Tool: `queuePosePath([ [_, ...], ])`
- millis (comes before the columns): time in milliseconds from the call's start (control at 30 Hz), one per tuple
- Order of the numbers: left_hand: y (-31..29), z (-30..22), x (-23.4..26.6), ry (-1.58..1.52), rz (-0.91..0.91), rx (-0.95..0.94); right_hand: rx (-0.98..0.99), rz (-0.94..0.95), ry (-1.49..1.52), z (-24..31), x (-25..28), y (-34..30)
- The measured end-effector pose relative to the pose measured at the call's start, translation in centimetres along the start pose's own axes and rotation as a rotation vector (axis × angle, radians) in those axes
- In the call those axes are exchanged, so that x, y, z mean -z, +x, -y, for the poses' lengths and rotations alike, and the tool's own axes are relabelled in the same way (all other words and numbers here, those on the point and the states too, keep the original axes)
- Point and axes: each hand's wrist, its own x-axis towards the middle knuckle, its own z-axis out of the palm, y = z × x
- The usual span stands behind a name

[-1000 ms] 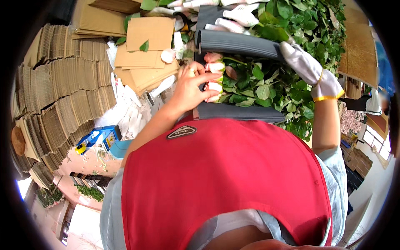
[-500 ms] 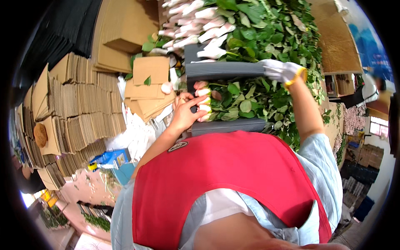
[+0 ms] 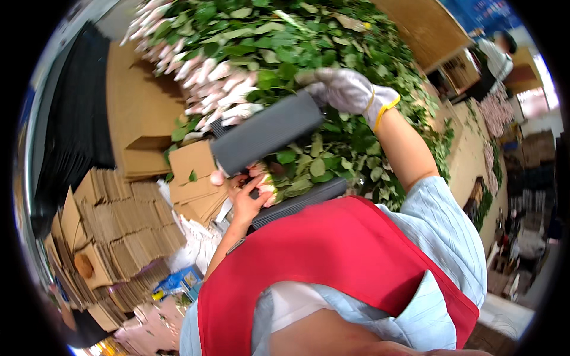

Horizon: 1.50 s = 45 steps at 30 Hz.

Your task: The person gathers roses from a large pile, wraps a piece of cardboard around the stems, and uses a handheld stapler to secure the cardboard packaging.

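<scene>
Pink-and-cream roses lie in a bunch, their leafy stems running to the right. My bare left hand rests at the flower heads, fingers apart and touching the blooms. Above the bunch, a dark grey ribbed sheet is lifted and tilted over the stems. My right hand, in a whitish glove with a yellow cuff edge, is closed on the right end of that sheet; its fingertips are partly blurred. Another grey ribbed edge lies on the near side of the bunch, against my red apron.
Beyond the sheet is a large pile of roses in white sleeves with dense green foliage. Cardboard pieces lie left of my hand, beside tall stacks of folded cardboard. Another person stands at the far right.
The grey sheet has swung from nearly level to a slant, its broad face now showing. My gloved right hand has moved left with it. My left hand stays at the blooms; the whole view has turned.
</scene>
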Motion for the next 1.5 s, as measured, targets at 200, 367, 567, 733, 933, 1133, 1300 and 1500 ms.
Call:
queuePosePath([
  [200, 0.9, -2.1, 0.7, 0.029, 0.100, 0.024, 0.590, 0.382, 0.426, 4.3, -0.7, -2.5],
  [367, 1.1, -1.6, 1.1, 0.207, 0.099, -0.020, 0.274, 0.371, 0.178, 4.0, -1.4, -2.7],
  [567, -0.2, 0.9, -0.6, 0.396, -0.068, -0.067, 0.218, 0.504, -1.633, 1.8, -14.0, -0.8],
  [733, -1.7, 1.0, 0.7, 0.185, -0.031, -0.058, 0.759, 0.564, -1.374, -9.4, -13.7, 0.9],
  [933, -5.3, -5.6, 9.8, -0.132, 0.409, 0.273, 0.620, 0.717, -1.396, -7.9, -14.3, 1.7],
  [1133, -4.6, -3.8, 3.1, -0.275, 0.197, 0.207, 0.920, 0.655, -1.444, -6.0, -13.9, 0.6],
  [1300, -6.5, -0.2, 1.2, -0.501, 0.226, 0.128, 0.663, 0.451, -1.070, 1.1, -15.2, -6.8],
  [1500, -7.3, -2.6, 1.4, -0.262, 0.200, 0.237, 0.824, 0.632, -1.345, 0.5, -22.1, -2.2],
])
